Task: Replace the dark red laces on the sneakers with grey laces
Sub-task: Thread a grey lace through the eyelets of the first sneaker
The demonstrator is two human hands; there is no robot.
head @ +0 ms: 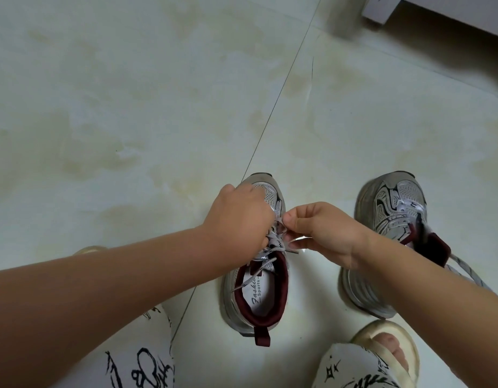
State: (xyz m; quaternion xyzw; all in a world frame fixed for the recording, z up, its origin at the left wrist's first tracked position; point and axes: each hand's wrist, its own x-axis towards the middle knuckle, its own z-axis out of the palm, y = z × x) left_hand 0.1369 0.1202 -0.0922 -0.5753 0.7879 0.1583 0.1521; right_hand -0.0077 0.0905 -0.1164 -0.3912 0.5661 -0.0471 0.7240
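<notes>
1. Right hand [326, 233]: thumb and fingers [291, 219] pinched together on a loop of grey lace [273, 247] over the middle of the near sneaker [256, 275].
2. Left hand [239, 219]: curled down over the same lacing, fingers hidden under the knuckles (seemingly clamped on the lace, though the grip itself cannot be seen).
3. Grey lace: threaded through the near sneaker's eyelets, one loose end trailing into the shoe opening across the printed insole.
4. Near sneaker: upright on the floor [130, 107], toe pointing away, dark red lining and heel tab toward the viewer.
5. Second sneaker [393, 219]: just to the right, tilted, partly behind the right forearm, a grey lace end [466, 273] trailing from it.
6. Sandal [396, 351] with toes showing at the lower right; patterned white trousers [147, 359] along the bottom edge.
7. Pale furniture leg [379, 9] at the far upper right.
</notes>
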